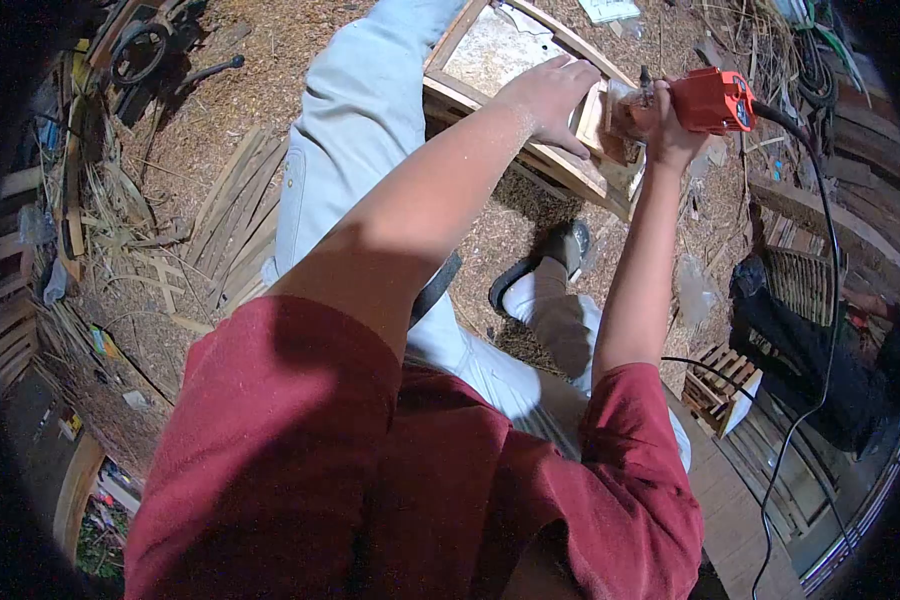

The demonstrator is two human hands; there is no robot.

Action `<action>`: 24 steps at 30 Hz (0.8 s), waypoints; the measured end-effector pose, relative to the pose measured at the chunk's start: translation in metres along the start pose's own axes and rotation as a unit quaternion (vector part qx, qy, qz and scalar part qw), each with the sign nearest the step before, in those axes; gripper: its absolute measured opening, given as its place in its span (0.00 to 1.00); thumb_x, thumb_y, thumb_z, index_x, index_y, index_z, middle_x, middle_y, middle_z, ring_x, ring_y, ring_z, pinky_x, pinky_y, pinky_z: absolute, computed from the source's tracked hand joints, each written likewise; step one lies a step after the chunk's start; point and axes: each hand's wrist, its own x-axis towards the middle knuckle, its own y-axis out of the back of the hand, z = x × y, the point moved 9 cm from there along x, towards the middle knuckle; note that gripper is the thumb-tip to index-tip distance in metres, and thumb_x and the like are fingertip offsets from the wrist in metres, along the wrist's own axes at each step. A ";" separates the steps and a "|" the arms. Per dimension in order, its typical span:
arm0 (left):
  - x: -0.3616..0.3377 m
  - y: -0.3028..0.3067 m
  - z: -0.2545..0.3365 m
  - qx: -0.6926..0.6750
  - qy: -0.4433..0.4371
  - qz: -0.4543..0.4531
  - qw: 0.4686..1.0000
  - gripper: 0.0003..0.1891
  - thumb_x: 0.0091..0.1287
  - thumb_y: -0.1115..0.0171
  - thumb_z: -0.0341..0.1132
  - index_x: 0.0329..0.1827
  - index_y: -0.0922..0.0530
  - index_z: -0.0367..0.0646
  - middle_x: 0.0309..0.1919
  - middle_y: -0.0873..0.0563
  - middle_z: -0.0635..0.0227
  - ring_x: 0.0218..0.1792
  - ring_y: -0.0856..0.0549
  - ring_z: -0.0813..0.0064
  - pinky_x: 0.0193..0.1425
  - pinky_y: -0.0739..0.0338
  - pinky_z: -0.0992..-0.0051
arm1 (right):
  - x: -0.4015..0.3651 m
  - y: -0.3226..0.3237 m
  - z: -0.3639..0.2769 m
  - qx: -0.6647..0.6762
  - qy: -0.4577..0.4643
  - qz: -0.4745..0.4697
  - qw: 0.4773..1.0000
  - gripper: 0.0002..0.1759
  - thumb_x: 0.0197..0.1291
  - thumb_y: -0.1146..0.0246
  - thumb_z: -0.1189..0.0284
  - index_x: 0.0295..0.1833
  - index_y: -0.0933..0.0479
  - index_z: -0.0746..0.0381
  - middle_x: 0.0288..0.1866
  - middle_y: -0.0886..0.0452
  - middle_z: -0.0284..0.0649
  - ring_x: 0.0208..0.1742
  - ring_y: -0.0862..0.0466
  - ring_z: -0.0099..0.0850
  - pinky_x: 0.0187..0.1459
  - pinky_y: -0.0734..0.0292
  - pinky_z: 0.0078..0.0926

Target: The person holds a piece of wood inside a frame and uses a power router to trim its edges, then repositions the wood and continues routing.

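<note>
A wooden frame (pixel 448 88) with a pale, dusty panel inside lies on its side before my legs at the top of the view. My left hand (pixel 550 98) reaches over its near edge and grips it, fingers on top and thumb lower down. In my right hand (pixel 670 130) is a red corded trim router (pixel 708 100), held sideways with its base end toward the frame's right end. My fingers and the base cover the spot where tool and wood come together. Fine sawdust clings to my left forearm.
Wood shavings (pixel 270 45) cover the ground. A black power cord (pixel 832 260) runs down the right side. Curved wooden slats (pixel 240 205) lie at the left, and a small slatted wooden piece (pixel 715 390) at the lower right. My sandalled foot (pixel 530 290) is below the frame.
</note>
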 end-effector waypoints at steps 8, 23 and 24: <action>-0.002 0.002 0.001 -0.005 0.008 -0.003 1.000 0.63 0.46 0.15 0.64 0.81 0.37 0.39 0.80 0.28 0.50 0.81 0.31 0.48 0.89 0.39 0.60 | 0.002 0.006 -0.005 -0.091 0.020 -0.018 0.995 0.13 0.60 0.22 0.73 0.47 0.14 0.67 0.46 0.09 0.40 0.46 0.11 0.31 0.55 0.16 0.34; 0.001 -0.007 -0.004 0.014 -0.016 0.008 1.000 0.64 0.47 0.17 0.67 0.81 0.35 0.35 0.79 0.28 0.50 0.81 0.30 0.57 0.91 0.43 0.62 | 0.002 0.010 -0.008 -0.058 0.049 -0.008 0.997 0.16 0.58 0.21 0.76 0.50 0.15 0.67 0.46 0.08 0.40 0.46 0.10 0.31 0.57 0.17 0.33; 0.001 -0.007 -0.003 0.015 -0.017 0.007 1.000 0.63 0.47 0.17 0.67 0.80 0.35 0.35 0.79 0.28 0.50 0.81 0.30 0.57 0.91 0.43 0.61 | 0.003 0.010 -0.008 -0.076 0.064 -0.012 0.995 0.15 0.59 0.21 0.76 0.49 0.15 0.67 0.46 0.08 0.40 0.46 0.10 0.31 0.57 0.17 0.33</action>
